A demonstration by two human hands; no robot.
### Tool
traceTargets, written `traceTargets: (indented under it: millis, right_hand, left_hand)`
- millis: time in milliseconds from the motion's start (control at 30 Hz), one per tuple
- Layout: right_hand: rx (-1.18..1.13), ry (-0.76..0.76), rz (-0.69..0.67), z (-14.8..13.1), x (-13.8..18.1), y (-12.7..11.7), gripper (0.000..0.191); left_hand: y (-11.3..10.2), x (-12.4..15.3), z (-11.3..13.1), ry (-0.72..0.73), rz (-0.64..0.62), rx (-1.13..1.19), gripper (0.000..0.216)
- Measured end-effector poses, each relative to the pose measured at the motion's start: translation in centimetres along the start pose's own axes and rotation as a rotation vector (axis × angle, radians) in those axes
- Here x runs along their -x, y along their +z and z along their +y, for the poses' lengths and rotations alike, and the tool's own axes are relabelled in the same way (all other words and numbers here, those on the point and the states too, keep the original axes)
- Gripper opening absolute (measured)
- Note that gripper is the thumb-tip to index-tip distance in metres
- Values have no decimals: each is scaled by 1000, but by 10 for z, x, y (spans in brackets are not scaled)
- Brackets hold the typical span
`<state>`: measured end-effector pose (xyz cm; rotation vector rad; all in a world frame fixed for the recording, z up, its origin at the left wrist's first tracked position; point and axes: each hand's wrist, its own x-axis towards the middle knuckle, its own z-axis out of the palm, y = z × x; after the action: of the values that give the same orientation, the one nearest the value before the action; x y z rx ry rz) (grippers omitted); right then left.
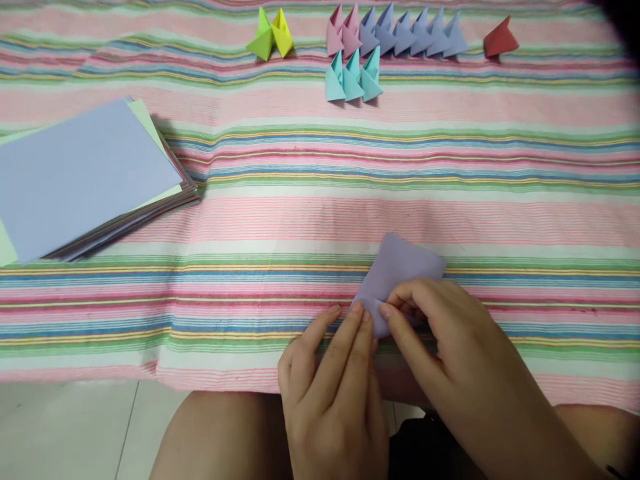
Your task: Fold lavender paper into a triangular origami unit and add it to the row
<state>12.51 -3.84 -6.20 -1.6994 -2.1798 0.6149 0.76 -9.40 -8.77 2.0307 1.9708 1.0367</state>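
A small lavender paper [397, 267], folded to a narrow strip, lies on the striped cloth [320, 213] near its front edge. My left hand [335, 393] rests flat with its fingertips pressing the paper's near left corner. My right hand [450, 340] is curled, pinching the near edge of the same paper between thumb and fingers. The near end of the paper is hidden under both hands.
A stack of coloured paper sheets [85, 177] lies at the left. At the far edge stand folded paper triangles: green and yellow [271, 35], pink [343, 32], lavender [415, 33], teal [353, 77], and a red one [500, 39]. Bare knees show below the cloth.
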Motion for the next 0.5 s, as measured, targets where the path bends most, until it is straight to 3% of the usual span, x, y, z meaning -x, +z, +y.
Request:
traceTargets:
  millis: [500]
  right_hand:
    - [11, 10, -1, -1, -2, 0, 16]
  left_hand:
    - [-3, -1, 1, -1, -33, -8, 32]
